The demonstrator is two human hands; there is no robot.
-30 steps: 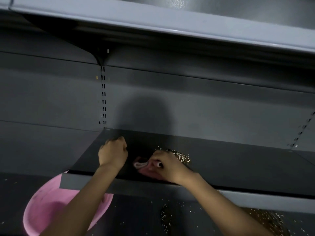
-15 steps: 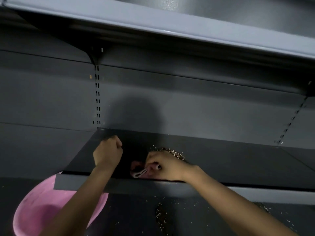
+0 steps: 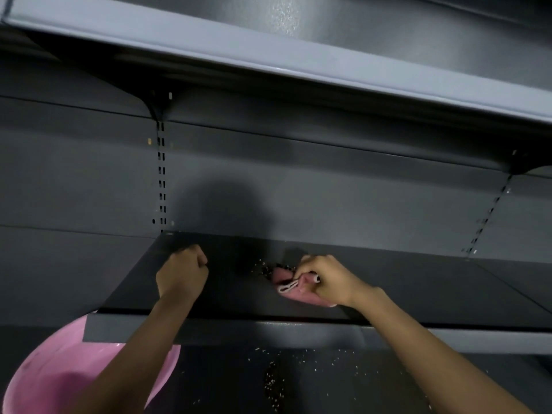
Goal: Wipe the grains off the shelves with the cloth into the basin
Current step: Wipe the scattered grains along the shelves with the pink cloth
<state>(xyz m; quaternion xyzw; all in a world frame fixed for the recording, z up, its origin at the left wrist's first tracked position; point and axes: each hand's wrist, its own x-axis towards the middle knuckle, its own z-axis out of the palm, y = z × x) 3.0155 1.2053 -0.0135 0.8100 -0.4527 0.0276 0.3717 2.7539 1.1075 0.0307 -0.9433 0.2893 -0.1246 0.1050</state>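
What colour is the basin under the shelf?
Pink; the basin shows at lower left in the head view, partly behind the left forearm.

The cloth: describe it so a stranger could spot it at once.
Start at the dark middle shelf. On it the right hand grips the cloth, a bunched pink rag with a pale hem, just right of a scatter of grains. The basin is pink too, but it is big, round, and sits below the shelf.

Pink cloth [image 3: 294, 289], pink basin [image 3: 59, 372], dark grey shelves [image 3: 388, 282], pale grains [image 3: 264, 268]
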